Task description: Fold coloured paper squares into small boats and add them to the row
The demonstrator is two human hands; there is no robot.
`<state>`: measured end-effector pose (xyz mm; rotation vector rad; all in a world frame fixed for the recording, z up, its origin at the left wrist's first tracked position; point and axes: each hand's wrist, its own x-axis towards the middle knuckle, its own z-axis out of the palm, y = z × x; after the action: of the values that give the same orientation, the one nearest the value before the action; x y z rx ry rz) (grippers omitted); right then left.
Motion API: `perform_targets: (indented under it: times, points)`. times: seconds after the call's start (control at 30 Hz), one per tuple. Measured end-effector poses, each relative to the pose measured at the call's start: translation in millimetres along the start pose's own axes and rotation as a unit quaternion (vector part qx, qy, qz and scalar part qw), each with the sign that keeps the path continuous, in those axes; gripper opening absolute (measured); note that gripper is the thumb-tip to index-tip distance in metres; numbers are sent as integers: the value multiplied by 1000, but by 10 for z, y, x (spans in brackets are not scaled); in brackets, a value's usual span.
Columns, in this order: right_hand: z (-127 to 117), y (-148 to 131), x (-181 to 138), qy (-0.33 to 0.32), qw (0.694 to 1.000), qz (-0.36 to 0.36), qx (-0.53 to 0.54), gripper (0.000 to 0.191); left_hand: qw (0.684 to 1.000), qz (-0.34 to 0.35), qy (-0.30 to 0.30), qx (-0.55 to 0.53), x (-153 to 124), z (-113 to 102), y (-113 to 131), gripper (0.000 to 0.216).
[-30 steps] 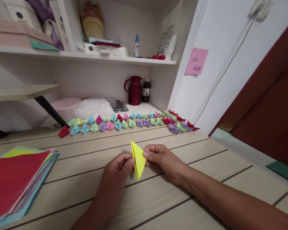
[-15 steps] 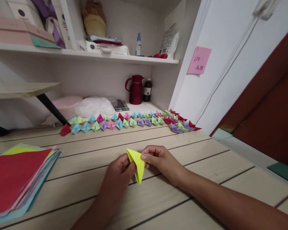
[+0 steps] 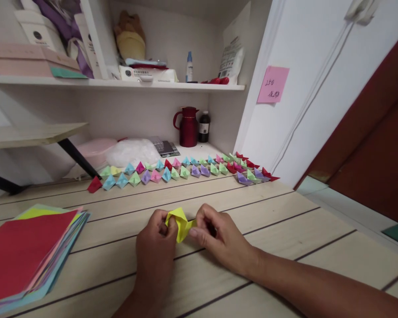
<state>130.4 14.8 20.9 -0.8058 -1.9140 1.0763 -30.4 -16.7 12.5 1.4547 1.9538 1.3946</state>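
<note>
A folded piece of yellow paper (image 3: 179, 222) is held low over the pale wooden floor (image 3: 268, 212), between both of my hands. My left hand (image 3: 155, 243) pinches its left side with closed fingers. My right hand (image 3: 215, 236) grips its right side, fingers curled. The paper looks partly pulled open at the top. Beyond my hands, a long row of small coloured folded paper boats (image 3: 182, 170) lines the floor in front of the shelf.
A stack of coloured paper sheets (image 3: 26, 251), red on top, lies at the left. A white shelf unit (image 3: 119, 84) at the back holds a dark red jug (image 3: 187, 127), a dark bottle (image 3: 204, 126), bags and boxes. A pink note (image 3: 272, 84) sticks to the white wall at the right.
The yellow paper was a flat upright triangle; it has come down towards the floor and both hands have closed in on it, spreading it into a smaller, puffed shape.
</note>
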Motion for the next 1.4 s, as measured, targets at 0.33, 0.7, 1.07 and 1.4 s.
perform_targets:
  times: [0.33,0.7,1.07,1.4]
  points:
    - [29,47,70,-19,999,17,30,17,996,49,-26,70,-96,-22,98,9]
    - [-38,162,94,2,963,5,-271,11,952,100,-114,264,-39,39,52,12]
    - [-122,240,110,-62,955,-30,-289,29,872,236,-190,384,-14,42,36,24]
    - [-299,241,116,-111,946,-67,-296,19,869,275,-256,322,76,-43,0,29]
